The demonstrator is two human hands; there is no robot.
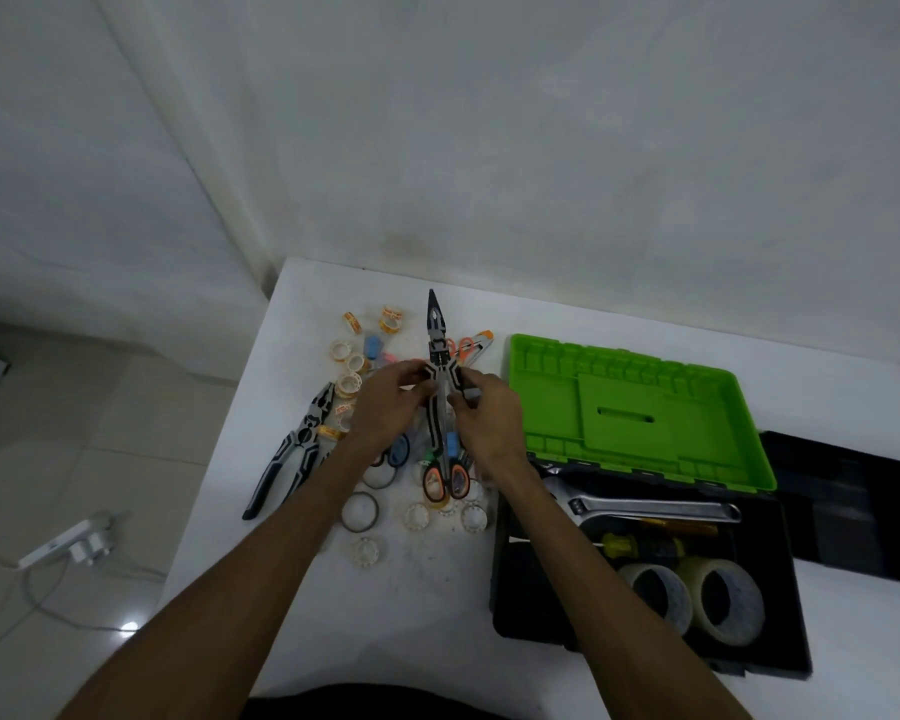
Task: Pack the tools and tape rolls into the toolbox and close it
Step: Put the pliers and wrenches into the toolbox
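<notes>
Both hands, left and right, grip the long-nose pliers by their handles above the scattered tape rolls on the white bench, left of the open toolbox.

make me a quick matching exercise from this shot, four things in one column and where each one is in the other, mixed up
Things:
1. long-nose pliers
2. adjustable wrench
3. combination pliers
4. two big tape rolls

Places:
A. lying on the table left of the hands
B. standing in the near end of the toolbox
C. held up between the left hand and right hand
D. lying across the far end of the toolbox

Pairs: 1-C, 2-D, 3-A, 4-B
</notes>
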